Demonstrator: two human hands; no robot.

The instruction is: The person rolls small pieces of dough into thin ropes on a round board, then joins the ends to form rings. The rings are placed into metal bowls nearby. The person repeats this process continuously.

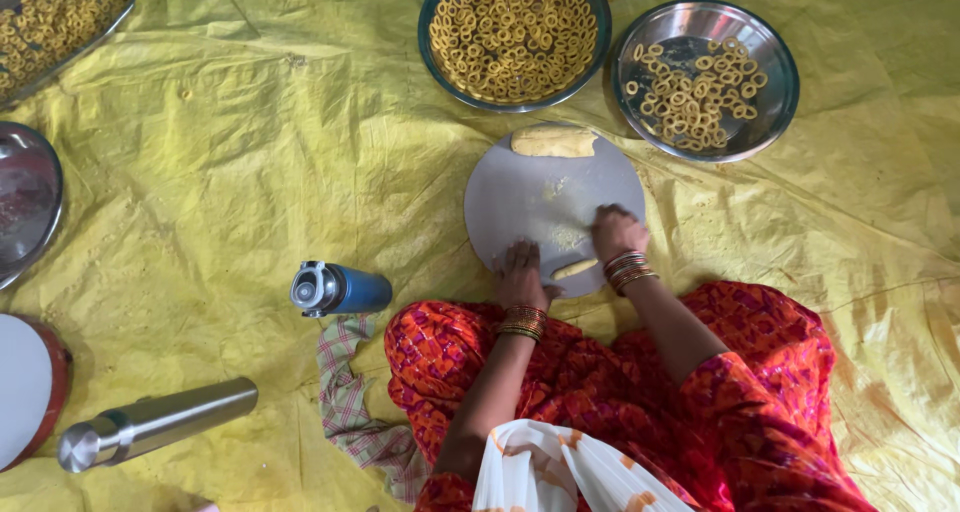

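You've got one cam only, head-worn, looking nearly straight down from above the lap. Your left hand (pixel 521 275) and right hand (pixel 614 230) sit mid-frame, fairly close; far edge reaches the bowls, left edge crops trays. No 2nd view to overlap.

Yellow plastic sheet (pixel 250 142) covering the floor. At 12 o'clock, a steel bowl (pixel 432 12) heaped with dough rings; at 1 o'clock, a steel plate (pixel 770 42) partly filled with rings. At 10 o'clock, a tray (pixel 118 2) of rings. At 9 o'clock, a steel dish (pixel 25 202). At 7 o'clock, a blue flask (pixel 340 289), a checked cloth (pixel 345 402) and a steel bottle (pixel 155 424).
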